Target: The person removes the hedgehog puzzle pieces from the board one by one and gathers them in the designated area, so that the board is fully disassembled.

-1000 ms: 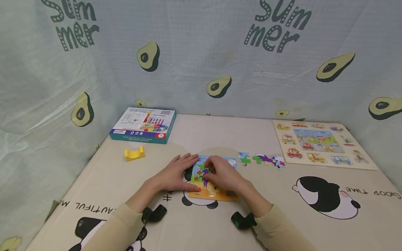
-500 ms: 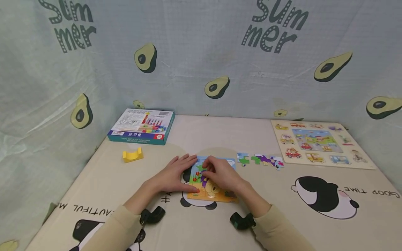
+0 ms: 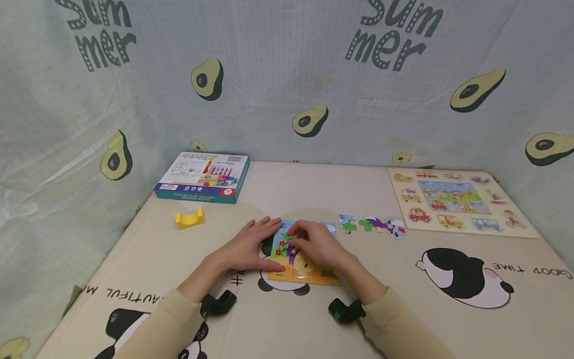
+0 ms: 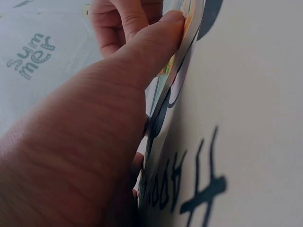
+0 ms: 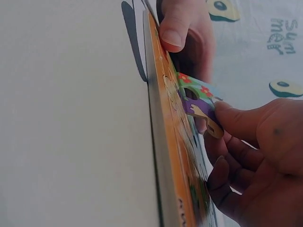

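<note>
A jigsaw puzzle board [image 3: 287, 276] with an orange lower edge lies on the table in front of me. My left hand [image 3: 246, 247] rests along its left side, fingers spread and the thumb pressing on the lower left corner. My right hand [image 3: 320, 244] is over the middle of the board. In the right wrist view its thumb and forefinger pinch a puzzle piece [image 5: 201, 101] with red flowers, green and purple. That piece is tilted up from the board, one edge at the board's surface. The right hand covers part of the board's picture.
Several loose puzzle pieces [image 3: 374, 225] lie right of the board. A wooden vehicle puzzle [image 3: 455, 224] is at the back right, and a boxed toy set [image 3: 202, 177] at the back left. A yellow curved block [image 3: 190, 218] sits in front of that box.
Both hands stay almost in place on the board. The right fingers shift only slightly with the piece; the whole view moves a little with the head.
</note>
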Tool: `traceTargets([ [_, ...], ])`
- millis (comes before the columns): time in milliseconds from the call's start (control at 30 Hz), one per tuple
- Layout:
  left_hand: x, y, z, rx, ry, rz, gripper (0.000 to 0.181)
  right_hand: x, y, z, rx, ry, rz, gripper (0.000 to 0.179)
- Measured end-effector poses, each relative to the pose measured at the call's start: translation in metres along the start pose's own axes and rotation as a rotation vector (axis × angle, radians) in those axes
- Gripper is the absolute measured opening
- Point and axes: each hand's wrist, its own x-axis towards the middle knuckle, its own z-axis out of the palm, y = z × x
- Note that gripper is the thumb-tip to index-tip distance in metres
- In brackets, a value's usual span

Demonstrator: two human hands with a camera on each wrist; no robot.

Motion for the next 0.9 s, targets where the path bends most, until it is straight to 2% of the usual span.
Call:
traceTargets([
  [567,0.001,0.001,0.0,0.006,-0.008,-0.004,0.102,-0.002,0.0,-0.025,0.05,0.047,-0.002,0.012],
  [900,0.001,0.003,-0.001,-0.01,-0.007,-0.003,0.101,-0.012,0.011,-0.044,0.059,0.021,-0.037,0.012],
])
